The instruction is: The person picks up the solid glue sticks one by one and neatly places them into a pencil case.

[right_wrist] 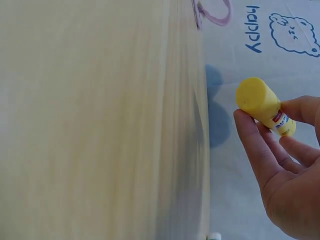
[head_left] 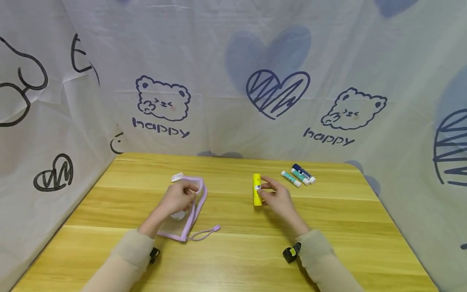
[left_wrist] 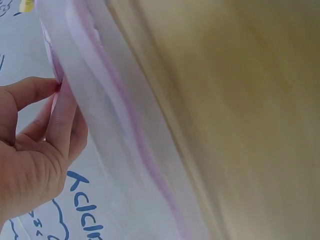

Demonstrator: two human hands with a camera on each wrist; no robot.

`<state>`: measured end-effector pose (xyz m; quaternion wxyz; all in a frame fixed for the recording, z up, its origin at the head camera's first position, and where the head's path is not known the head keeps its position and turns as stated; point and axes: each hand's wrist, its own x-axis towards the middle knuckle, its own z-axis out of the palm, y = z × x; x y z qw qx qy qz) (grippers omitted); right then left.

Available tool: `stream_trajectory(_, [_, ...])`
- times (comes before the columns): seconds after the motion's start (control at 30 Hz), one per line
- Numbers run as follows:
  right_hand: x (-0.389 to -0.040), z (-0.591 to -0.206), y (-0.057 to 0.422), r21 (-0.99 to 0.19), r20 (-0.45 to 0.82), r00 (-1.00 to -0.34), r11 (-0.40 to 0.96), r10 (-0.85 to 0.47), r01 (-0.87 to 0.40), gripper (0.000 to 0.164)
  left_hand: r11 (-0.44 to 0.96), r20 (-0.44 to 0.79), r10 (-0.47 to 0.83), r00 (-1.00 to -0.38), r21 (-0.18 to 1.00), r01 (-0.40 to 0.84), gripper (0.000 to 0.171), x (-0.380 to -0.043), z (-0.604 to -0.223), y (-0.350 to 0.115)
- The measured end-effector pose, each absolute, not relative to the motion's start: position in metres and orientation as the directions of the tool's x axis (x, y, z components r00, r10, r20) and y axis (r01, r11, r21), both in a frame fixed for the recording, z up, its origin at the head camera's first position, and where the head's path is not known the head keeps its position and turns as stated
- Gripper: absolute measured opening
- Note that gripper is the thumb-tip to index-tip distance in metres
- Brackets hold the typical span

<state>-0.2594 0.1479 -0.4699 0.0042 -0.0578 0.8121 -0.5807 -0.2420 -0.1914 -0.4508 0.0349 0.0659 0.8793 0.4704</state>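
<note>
Yellow plastic cylindrical glue-stick tube (head_left: 257, 190): in the right hand's grip (head_left: 279, 199), right of centre over the wood-grain surface (head_left: 233, 259). Label seen on its side in the right wrist view, red patch above a blue-and-white band; lettering too small to read.

Long axis ran nearly straight up the head view, one end toward the person, the other toward the white printed cloth backdrop (head_left: 219, 52). In the right wrist view the broad, blunt end faced the camera and the narrower end slanted away. Exact tilt: could not tell.

Right grip grasped the tube between thumb and fingertips, from its right side. Left hand's grip (head_left: 178, 196) pinched the upper edge of a translucent pouch with lilac trim (head_left: 184, 221), which lay lengthwise toward the person; its lilac cord loop (head_left: 204, 233) trailed right. Small white tag (head_left: 177, 177) at the pouch's far end, printing illegible.

Beyond the right grip, three slim tubes lay close together, slanting: two white with teal-green labels (head_left: 290, 179), one dark blue with a white end (head_left: 303, 171). Wording on these unreadable.

Backdrop writing clear: "happy", twice, under outlined bear heads.
</note>
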Motion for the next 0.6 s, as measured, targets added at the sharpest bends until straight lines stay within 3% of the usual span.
stream_trajectory(0.6, [-0.261, -0.468, 0.109, -0.967, 0.019, -0.993, 0.251, -0.117, -0.048, 0.054, 0.389, 0.047, -0.006, -0.999, 0.920, 0.041, 0.023, -0.241, -0.443, -0.174])
